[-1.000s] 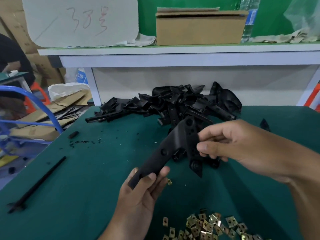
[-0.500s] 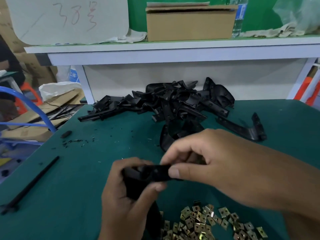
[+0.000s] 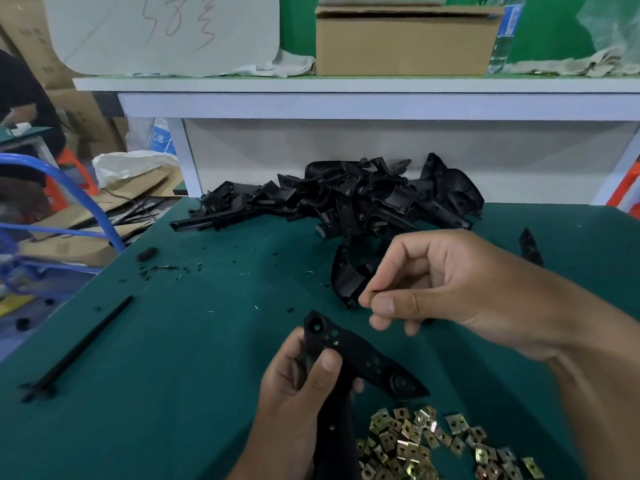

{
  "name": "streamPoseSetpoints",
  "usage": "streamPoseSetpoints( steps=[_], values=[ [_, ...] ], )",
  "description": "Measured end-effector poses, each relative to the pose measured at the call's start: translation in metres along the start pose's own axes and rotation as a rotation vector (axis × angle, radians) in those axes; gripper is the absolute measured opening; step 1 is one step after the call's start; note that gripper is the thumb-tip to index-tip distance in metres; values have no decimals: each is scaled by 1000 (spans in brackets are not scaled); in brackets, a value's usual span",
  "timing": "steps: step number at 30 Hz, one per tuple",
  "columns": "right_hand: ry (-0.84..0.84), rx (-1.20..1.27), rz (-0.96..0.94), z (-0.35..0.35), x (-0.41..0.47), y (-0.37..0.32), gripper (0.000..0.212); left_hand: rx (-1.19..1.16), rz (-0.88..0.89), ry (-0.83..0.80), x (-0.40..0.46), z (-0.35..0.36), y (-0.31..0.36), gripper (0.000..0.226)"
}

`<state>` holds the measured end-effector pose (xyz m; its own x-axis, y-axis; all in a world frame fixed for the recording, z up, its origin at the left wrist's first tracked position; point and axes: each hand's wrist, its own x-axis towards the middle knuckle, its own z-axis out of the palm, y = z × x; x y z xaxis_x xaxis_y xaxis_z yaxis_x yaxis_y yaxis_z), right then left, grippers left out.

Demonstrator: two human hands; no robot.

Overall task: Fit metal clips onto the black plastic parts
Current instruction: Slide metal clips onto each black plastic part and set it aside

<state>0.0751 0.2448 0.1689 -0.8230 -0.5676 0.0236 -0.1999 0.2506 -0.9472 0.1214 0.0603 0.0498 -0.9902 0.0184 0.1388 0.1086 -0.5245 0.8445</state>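
Black plastic part (image 3: 349, 355): angled, holed, gripped by left hand (image 3: 298, 403) | right hand (image 3: 436, 285) fingers pinch metal clip (image 3: 372, 295) | green table (image 3: 173, 358)

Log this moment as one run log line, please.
left hand: grips black plastic part | right hand: pinches metal clip | clip not yet fitted | clip pile on mat

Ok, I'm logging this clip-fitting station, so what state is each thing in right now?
left hand: grips the black plastic part, held above the table.
right hand: pinches one metal clip, apart from the part.
loose clips: heaped on the table.
pile of black parts: heaped at the far edge.
cardboard box: closed, on the shelf.
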Motion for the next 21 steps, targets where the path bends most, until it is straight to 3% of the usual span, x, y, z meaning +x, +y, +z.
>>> streamPoseSetpoints(
  steps=[7, 15, 21],
  values=[
    [70, -86, 40, 0, 2, 3, 18, 14, -14, -51, -4, -2, -7, 51],
    [21, -44, 69, 5, 5, 4, 13, 74, 62, -43, -5, -3, -7, 46],
    [-31, -18, 73, 10, 8, 6, 17, 71, 145, 30, -9, -4, -9, 59]
  ],
)
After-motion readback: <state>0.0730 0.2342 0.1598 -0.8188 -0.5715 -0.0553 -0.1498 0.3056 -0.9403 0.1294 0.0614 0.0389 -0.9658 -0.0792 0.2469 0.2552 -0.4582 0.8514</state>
